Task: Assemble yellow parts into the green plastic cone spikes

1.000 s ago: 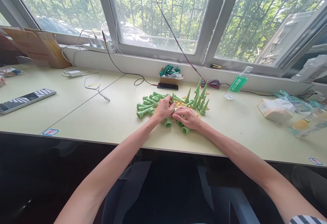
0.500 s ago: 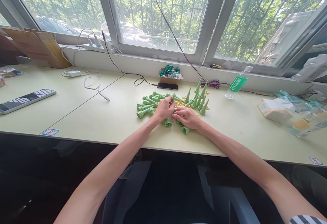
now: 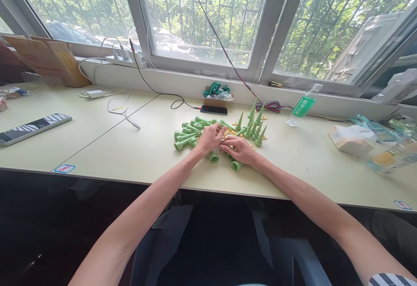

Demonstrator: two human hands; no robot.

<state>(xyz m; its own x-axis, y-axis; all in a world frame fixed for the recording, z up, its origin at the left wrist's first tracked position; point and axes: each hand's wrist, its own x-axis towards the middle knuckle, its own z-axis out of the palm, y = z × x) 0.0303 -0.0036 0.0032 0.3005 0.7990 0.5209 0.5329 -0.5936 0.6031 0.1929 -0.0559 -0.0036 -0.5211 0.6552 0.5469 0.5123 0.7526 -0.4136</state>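
Over a heap of green plastic watering spikes, my left hand is closed with thumb and fingers pinched together. A green spike seems to be in that pinch, mostly hidden by the fingers. My right hand meets it fingertip to fingertip, curled around something too small to make out. Small yellow valve pieces lie scattered behind the fingers. To the right, several green spikes stand upright on their caps, with yellow valves at their sides. An open green cap end faces me below my right hand.
Behind the heap lie a black phone and a small box of green plastic packets. A water bottle and a tissue pack are on the right. On the left are a white cable and a striped flat device.
The spike tip that pointed up above my left fingers is now tilted or hidden behind them. Both hands have stayed almost in place.
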